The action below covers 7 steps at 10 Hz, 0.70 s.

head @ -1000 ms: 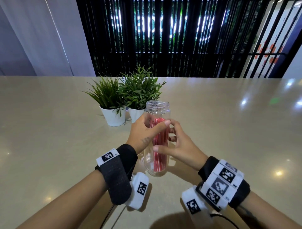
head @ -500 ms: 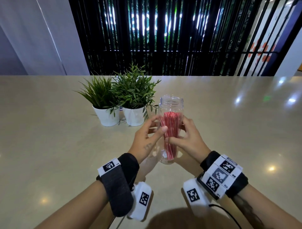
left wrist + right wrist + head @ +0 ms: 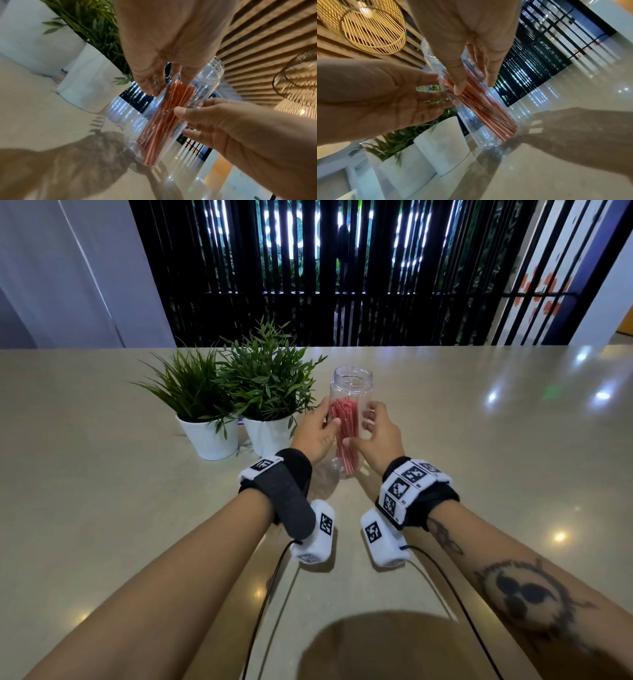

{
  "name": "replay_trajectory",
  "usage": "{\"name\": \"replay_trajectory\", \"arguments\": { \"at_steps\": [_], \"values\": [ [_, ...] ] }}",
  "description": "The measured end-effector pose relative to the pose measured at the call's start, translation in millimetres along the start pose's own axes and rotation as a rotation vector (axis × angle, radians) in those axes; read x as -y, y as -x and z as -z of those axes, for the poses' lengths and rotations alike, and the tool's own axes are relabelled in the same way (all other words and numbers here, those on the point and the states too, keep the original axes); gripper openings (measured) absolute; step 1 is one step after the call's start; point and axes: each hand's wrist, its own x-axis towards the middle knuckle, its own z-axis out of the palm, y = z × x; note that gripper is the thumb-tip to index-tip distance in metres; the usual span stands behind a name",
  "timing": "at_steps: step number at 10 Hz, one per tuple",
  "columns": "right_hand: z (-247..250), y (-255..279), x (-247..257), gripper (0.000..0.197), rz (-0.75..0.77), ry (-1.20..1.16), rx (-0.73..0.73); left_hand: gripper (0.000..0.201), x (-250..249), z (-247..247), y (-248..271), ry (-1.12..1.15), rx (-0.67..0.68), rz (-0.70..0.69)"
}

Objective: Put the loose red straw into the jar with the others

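Observation:
A clear plastic jar (image 3: 351,381) stands upright on the beige table (image 3: 102,491), with a bundle of red-and-white straws (image 3: 346,426) inside it. My left hand (image 3: 320,422) lies against the jar's left side, fingers straight and thumb in front. On the other side my right hand (image 3: 375,426) cups the jar loosely, with its thumb touching the front. In the left wrist view the left hand's fingers (image 3: 147,83) lie straight on the jar (image 3: 205,81). The right wrist view shows the right hand's fingers (image 3: 458,81) straight over the straws (image 3: 479,105). No straw is visible outside the jar.
Two green plants in white pots (image 3: 210,436) (image 3: 267,436) stand just left of the jar, with the nearer pot close to my left hand. A black slatted screen (image 3: 342,268) runs behind the table's far edge. Cables (image 3: 267,594) trail from my wrist cameras.
The jar has moved away from me and now stands beside the right pot. Both hands went with it, and their fingers have straightened and loosened around it.

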Motion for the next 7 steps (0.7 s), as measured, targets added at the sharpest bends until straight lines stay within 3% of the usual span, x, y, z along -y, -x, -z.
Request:
{"name": "replay_trajectory", "arguments": {
  "at_steps": [4, 6, 7],
  "values": [
    [-2, -8, -15, 0.075, -0.048, 0.058, 0.048, 0.062, 22, -8, -10, -0.177, 0.046, 0.015],
    [5, -4, -10, 0.094, -0.025, 0.115, 0.088, 0.062, 24, -5, 3, -0.136, -0.050, -0.043],
    [10, 0, -12, 0.073, 0.003, 0.115, -0.005, 0.060, 27, -2, 11, -0.080, -0.093, -0.043]
  ]
}}
